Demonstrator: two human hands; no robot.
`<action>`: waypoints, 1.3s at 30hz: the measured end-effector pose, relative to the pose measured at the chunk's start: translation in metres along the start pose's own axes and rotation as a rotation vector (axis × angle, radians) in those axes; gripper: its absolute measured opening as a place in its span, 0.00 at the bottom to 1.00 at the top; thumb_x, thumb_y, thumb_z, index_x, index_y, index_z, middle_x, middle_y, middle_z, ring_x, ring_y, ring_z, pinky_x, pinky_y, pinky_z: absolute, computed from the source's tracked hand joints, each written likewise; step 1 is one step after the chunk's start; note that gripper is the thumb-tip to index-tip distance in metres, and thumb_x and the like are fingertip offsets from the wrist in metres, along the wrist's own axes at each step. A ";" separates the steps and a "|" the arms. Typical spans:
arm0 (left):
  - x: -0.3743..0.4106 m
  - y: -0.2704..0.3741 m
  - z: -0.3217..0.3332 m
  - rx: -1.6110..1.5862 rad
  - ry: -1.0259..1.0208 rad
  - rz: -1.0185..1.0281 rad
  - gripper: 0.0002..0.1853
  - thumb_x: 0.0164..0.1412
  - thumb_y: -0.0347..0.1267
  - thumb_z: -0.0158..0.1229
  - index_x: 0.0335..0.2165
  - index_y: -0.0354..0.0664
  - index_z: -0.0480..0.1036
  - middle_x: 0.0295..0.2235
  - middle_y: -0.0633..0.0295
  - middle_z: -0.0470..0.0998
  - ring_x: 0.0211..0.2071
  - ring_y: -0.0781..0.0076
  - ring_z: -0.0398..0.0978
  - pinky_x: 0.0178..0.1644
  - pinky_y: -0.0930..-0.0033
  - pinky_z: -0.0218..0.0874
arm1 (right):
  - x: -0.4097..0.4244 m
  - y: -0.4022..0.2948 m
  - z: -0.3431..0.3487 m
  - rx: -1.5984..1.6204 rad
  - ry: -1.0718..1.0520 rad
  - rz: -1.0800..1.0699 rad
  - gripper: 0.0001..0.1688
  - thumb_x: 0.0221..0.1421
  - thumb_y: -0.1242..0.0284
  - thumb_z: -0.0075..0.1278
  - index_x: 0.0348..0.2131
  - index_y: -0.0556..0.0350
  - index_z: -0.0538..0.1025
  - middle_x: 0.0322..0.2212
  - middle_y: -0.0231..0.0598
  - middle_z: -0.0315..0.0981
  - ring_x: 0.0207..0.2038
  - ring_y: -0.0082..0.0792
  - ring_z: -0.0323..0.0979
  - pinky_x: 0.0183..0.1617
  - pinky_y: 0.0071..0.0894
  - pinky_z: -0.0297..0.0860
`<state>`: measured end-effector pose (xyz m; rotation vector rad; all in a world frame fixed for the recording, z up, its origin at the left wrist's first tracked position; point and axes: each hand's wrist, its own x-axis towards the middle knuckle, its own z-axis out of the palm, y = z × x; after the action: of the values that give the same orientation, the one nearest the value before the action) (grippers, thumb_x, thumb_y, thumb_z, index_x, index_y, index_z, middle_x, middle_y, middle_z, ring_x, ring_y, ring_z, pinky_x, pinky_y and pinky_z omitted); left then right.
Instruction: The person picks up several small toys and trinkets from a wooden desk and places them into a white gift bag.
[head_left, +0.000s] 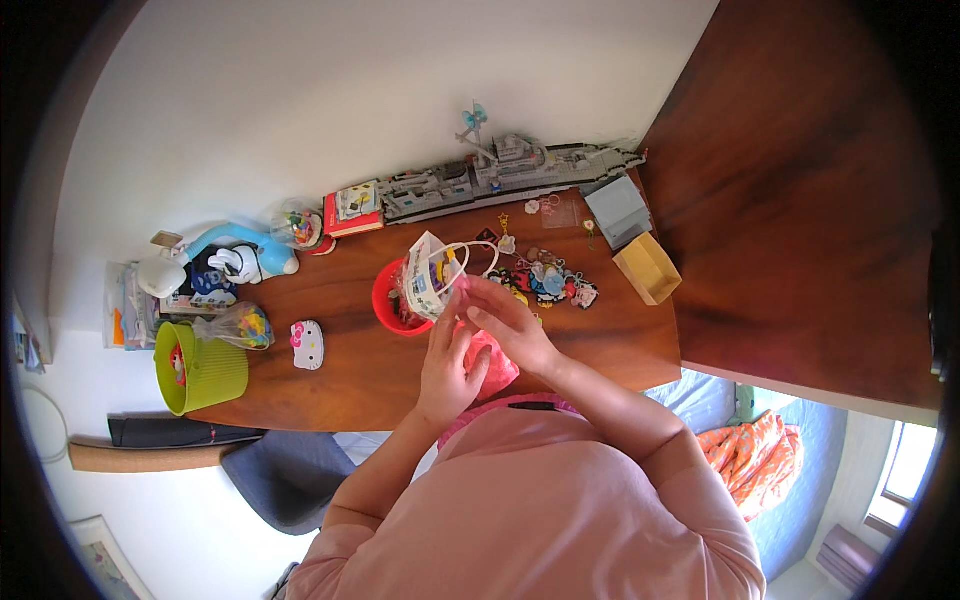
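My left hand (452, 367) and my right hand (517, 330) meet at the fingertips above the wooden desk, pinching the gathered neck of a pink plastic bag (491, 367) that hangs below them. Just beyond the fingers is a small printed white bag (427, 279) with white loop handles, over a round red container (386, 300); whether a finger touches it is hard to tell. To the right of the hands lies a cluster of character keychains (551, 279), partly hidden by my right hand. A star keychain (505, 229) lies behind them.
A grey brick-built warship (487, 176) stands along the wall, beside a red book (352, 225). At right are a grey box (619, 210) and an open cardboard box (649, 268). At left stand a blue lamp (240, 238), a green basket (217, 375) and a cat-face case (307, 345).
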<state>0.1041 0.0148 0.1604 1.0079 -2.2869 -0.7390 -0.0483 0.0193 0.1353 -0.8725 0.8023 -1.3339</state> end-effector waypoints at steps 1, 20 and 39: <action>0.001 -0.002 0.001 0.015 0.019 0.004 0.20 0.50 0.25 0.59 0.44 0.32 0.68 0.62 0.47 0.52 0.58 0.44 0.59 0.56 0.55 0.59 | 0.002 0.006 0.000 0.027 0.006 0.017 0.27 0.63 0.75 0.44 0.59 0.62 0.58 0.54 0.42 0.63 0.56 0.31 0.61 0.58 0.31 0.61; -0.012 -0.039 0.077 -0.387 -0.240 -0.113 0.19 0.56 0.25 0.56 0.48 0.39 0.68 0.54 0.52 0.67 0.54 0.56 0.66 0.55 0.63 0.61 | -0.061 0.111 -0.137 -0.334 0.398 0.222 0.23 0.57 0.71 0.51 0.50 0.63 0.70 0.33 0.34 0.76 0.34 0.24 0.72 0.41 0.23 0.69; 0.028 -0.104 0.229 -1.144 -0.209 -0.765 0.32 0.56 0.21 0.52 0.59 0.36 0.55 0.58 0.56 0.61 0.60 0.65 0.58 0.62 0.65 0.51 | -0.039 0.117 -0.178 -0.828 0.509 0.091 0.26 0.50 0.77 0.52 0.51 0.54 0.69 0.47 0.43 0.66 0.44 0.37 0.70 0.43 0.30 0.72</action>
<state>-0.0109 -0.0062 -0.0644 1.1568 -1.1030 -2.1691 -0.1537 0.0496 -0.0512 -1.1131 1.8479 -1.1444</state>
